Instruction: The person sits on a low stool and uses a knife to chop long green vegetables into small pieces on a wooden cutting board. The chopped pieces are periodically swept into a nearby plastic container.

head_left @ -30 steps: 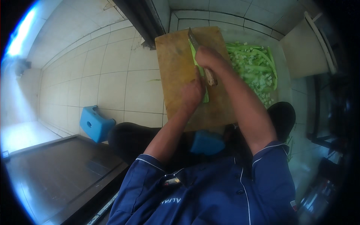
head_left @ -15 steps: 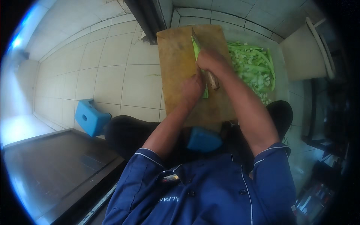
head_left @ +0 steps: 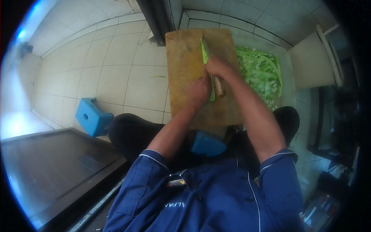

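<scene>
A long green vegetable strip (head_left: 204, 54) lies lengthwise on the wooden cutting board (head_left: 183, 50). My right hand (head_left: 219, 66) is closed around a knife (head_left: 220, 88); the brown handle end sticks out below my palm and the blade points to the far edge, alongside the strip. My left hand (head_left: 199, 89) is closed on the near part of the strip, its index finger stretched toward my right hand, the two nearly touching. My fingers hide the middle of the strip and much of the blade.
Right of the board lies a heap of green vegetable strips and diced pieces (head_left: 262, 73). Beyond it stands a pale bin-like container (head_left: 311, 58). A blue stool (head_left: 92, 117) is on the tiled floor at left, and another blue thing (head_left: 208, 143) is under the board's near edge.
The whole view has shifted slightly. Both hands keep nearly the same place on the strip and knife, with my left index finger showing a little more outstretched.
</scene>
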{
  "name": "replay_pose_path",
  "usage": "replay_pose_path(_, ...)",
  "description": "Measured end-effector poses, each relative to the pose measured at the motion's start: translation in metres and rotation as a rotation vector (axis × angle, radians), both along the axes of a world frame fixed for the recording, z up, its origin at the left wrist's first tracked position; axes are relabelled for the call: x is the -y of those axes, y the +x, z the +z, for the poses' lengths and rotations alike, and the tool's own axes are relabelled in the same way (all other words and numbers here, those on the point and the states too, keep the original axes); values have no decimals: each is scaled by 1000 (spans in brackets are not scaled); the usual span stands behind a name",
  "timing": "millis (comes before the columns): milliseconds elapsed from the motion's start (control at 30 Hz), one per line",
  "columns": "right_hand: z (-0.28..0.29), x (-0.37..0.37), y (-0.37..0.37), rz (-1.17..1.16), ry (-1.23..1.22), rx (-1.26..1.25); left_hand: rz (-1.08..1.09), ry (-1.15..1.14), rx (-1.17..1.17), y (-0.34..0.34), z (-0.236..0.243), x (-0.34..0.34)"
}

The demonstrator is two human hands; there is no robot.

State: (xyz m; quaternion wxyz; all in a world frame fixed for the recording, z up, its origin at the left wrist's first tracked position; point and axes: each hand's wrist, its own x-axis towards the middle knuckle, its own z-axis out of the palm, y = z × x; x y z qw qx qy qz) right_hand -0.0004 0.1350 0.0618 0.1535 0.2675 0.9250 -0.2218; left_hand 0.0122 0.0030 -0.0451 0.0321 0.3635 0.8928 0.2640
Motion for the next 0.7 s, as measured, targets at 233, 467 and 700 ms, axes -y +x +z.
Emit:
replay_pose_path(233,-5,3,34,-53,-125,10,2,0,24,4,12,-1)
replay_pose_path(467,-15,10,56,-40,-208,-49,-9,28,-41,0,-2,0)
replay_pose_path(700,-15,36,90,-79,-154,-124,-15,-3,-18,-1,5,3)
